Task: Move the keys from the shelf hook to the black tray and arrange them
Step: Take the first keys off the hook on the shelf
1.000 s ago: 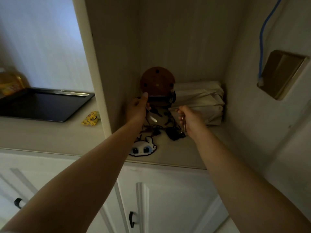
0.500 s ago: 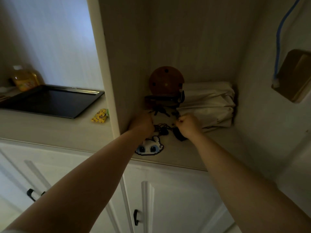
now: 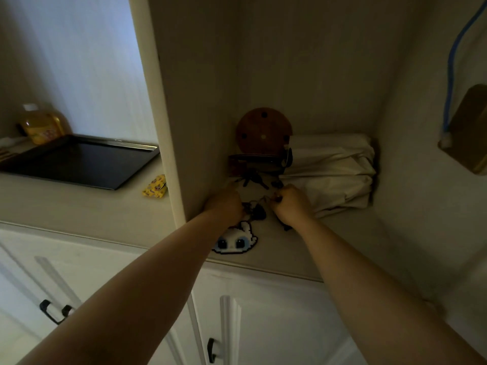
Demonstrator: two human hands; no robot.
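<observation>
A dark bunch of keys (image 3: 254,209) hangs low over the shelf floor between my two hands. A white pixel-art charm (image 3: 235,239) from the bunch lies flat on the shelf. My left hand (image 3: 226,205) is closed on the left side of the bunch. My right hand (image 3: 291,204) is closed on its right side, pinching a small ring. More dark keys (image 3: 253,179) lie under the round brown wooden hook stand (image 3: 263,133). The black tray (image 3: 81,160) sits on the counter at the left, beyond the cupboard's side panel.
A folded cream cloth (image 3: 332,172) fills the back right of the shelf. A small yellow packet (image 3: 155,187) lies on the counter beside the tray. A yellow bottle (image 3: 43,123) stands behind the tray. The upright panel (image 3: 168,127) separates shelf and counter. Cabinet doors with black handles are below.
Both hands dropped from the hook stand toward the shelf floor and closed together on the key bunch. The view shifted so the tray and bottle show more at the left.
</observation>
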